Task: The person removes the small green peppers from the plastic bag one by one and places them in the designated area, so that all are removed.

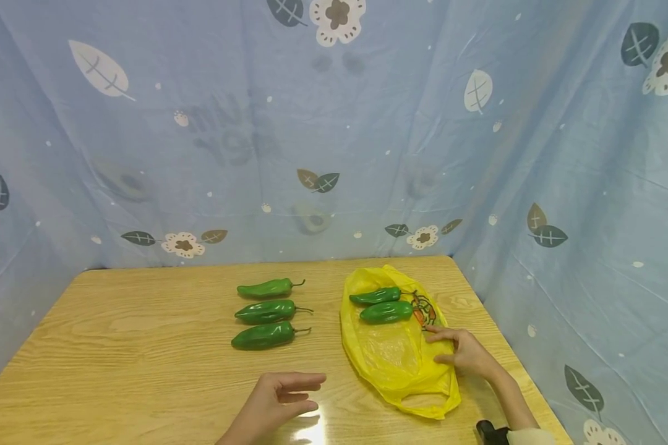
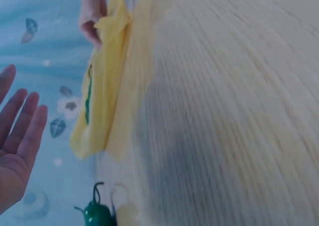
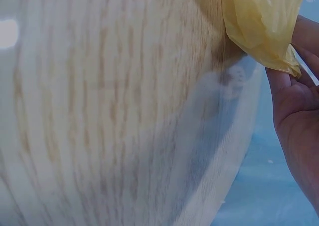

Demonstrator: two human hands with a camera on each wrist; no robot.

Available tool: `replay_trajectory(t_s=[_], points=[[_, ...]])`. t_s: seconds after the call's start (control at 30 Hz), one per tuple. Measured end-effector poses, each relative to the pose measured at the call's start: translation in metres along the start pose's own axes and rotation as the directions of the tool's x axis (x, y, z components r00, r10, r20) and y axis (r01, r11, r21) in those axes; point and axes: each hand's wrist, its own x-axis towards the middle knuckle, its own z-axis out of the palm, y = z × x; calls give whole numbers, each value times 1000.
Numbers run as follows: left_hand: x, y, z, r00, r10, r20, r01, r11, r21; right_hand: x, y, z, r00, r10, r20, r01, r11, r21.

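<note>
A yellow plastic bag (image 1: 389, 355) lies spread on the right of the table in the head view, with two green peppers (image 1: 386, 313) on it. Over its right side is my right hand (image 1: 467, 353), thumb and fingers apart, fingertips touching the plastic. The right wrist view shows a hanging edge of the bag (image 3: 264, 26) against that hand; whether it is pinched is unclear. Left of the bag, three green peppers (image 1: 264, 335) lie in a column, stems to the right. My left hand (image 1: 281, 398) hovers in front of them, holding nothing, fingers extended and thumb apart.
The wooden table (image 1: 117, 371) ends at a blue patterned curtain (image 1: 245, 154) behind and at the right. Printed pepper shapes (image 1: 423, 311) mark the bag, and its handle loop (image 1: 425, 411) points toward the front. A black band (image 1: 491, 432) sits near the right wrist.
</note>
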Motion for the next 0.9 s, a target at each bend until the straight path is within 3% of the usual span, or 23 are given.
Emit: replay_trajectory(t_s=[0.4,0.7,0.9], points=[[25,-4,26,997,67,28,-68,996,54,-2,1,1,1000,-2,-18,2,1000,-19],[57,-12,50,998,63,19,-62,997,-52,-1,1,1,1000,-7,-10,7,1000,-18],[83,-20,64,996,85,25,-83,994,-67,-1,-2,2,1000,-10,-16,10,1000,-5]])
